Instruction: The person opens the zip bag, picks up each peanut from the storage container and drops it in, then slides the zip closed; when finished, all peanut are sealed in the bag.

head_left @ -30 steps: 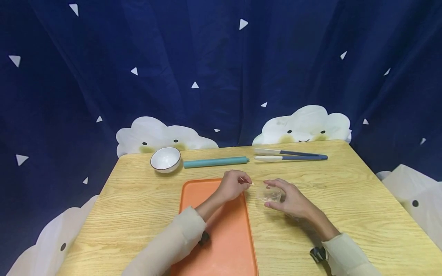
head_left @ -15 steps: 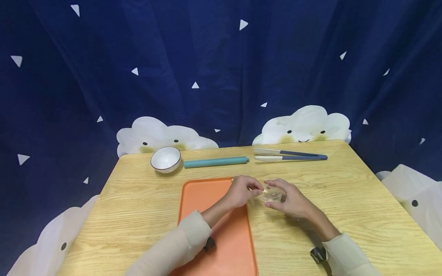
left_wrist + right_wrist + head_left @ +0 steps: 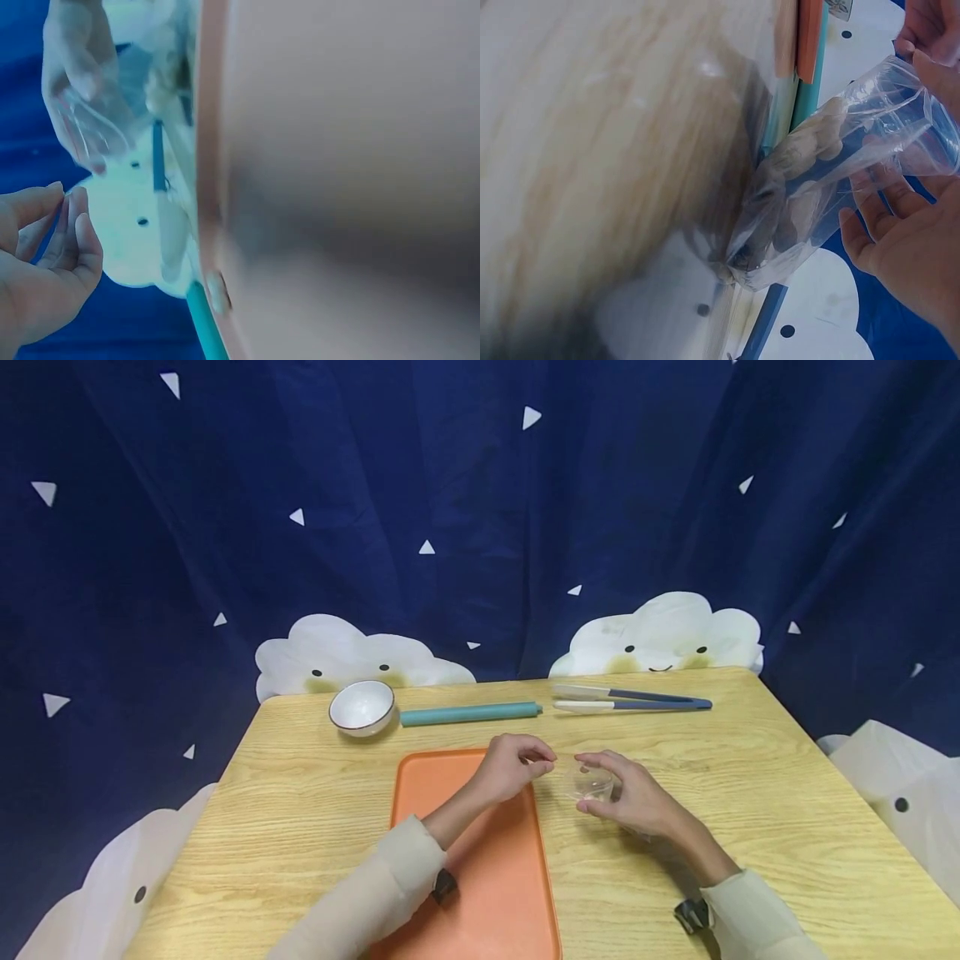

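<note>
My right hand (image 3: 633, 789) holds a clear plastic bag (image 3: 877, 120), thumb and fingers on either side of its mouth. Pale lumps (image 3: 817, 139) lie in the bag's lower part; their kind is unclear through the plastic. Just left of the mouth, above the tray's right rim, is my left hand (image 3: 510, 768). Its fingers bend loosely, tips close together, and nothing shows between them in the left wrist view. A small pale piece (image 3: 217, 292) lies at the rim of the orange tray (image 3: 495, 893).
At the back of the wooden table (image 3: 300, 793) stand a white bowl (image 3: 362, 706), a teal rod (image 3: 468, 714) and blue-and-white tongs (image 3: 637, 700). A dark blue curtain (image 3: 480, 485) with cloud shapes hangs behind.
My left hand carried a small pale piece rightward to the bag's mouth, then drew back left; the piece no longer shows at its fingertips. The right hand stayed in place with the bag.
</note>
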Available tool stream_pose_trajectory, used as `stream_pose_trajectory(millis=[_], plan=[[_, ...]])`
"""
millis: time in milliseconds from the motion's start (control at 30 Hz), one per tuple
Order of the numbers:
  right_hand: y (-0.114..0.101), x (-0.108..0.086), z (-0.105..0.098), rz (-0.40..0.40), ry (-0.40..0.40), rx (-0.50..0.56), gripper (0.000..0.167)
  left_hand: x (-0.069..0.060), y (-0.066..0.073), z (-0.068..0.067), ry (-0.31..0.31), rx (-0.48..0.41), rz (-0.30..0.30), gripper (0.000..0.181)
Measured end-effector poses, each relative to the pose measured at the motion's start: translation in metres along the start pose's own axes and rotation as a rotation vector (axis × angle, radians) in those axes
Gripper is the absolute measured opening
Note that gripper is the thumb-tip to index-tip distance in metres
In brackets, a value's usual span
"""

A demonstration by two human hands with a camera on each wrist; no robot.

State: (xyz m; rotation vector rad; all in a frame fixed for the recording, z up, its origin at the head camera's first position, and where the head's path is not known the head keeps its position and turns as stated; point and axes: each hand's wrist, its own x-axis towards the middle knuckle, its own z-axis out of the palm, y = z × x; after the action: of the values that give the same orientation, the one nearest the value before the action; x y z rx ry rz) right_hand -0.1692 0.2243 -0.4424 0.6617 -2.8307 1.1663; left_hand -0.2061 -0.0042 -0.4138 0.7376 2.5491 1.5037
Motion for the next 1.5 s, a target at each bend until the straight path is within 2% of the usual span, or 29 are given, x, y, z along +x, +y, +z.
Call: stream_pose_trajectory(millis=[167, 400, 533, 633, 900, 1133, 1267, 1400, 1500], plan=[[0.001, 0.000, 0.000, -0.013, 0.004, 0.000, 0.064, 0.002, -0.017, -0.015, 0.018, 0.040, -0.030, 0.009], [0.001, -0.001, -0.001, -0.011, 0.000, -0.009, 0.064, 0.007, -0.044, -0.029, 0.034, 0.187, -0.008, 0.010], [0.000, -0.001, -0.001, -0.004, 0.000, -0.007, 0.064, 0.010, -0.053, -0.031, 0.022, 0.202, -0.064, 0.012], [0.000, -0.001, -0.001, -0.001, -0.001, -0.006, 0.065, 0.011, -0.056, -0.030, 0.009, 0.210, -0.095, 0.014], [0.001, -0.002, -0.001, 0.002, 0.001, -0.006, 0.063, 0.017, -0.059, -0.022, -0.041, 0.265, -0.112, 0.015], [-0.002, -0.003, -0.002, -0.001, 0.006, 0.004, 0.064, 0.022, -0.063, -0.015, -0.030, 0.353, -0.084, 0.012], [-0.002, -0.003, -0.002, 0.007, 0.001, 0.013, 0.065, 0.024, -0.064, -0.011, -0.026, 0.386, -0.103, 0.010], [-0.001, -0.002, -0.002, 0.010, -0.002, 0.013, 0.066, 0.025, -0.064, -0.010, -0.035, 0.382, -0.140, 0.009], [-0.001, -0.002, -0.002, 0.004, -0.004, 0.011, 0.066, 0.025, -0.065, -0.011, -0.039, 0.373, -0.145, 0.008]])
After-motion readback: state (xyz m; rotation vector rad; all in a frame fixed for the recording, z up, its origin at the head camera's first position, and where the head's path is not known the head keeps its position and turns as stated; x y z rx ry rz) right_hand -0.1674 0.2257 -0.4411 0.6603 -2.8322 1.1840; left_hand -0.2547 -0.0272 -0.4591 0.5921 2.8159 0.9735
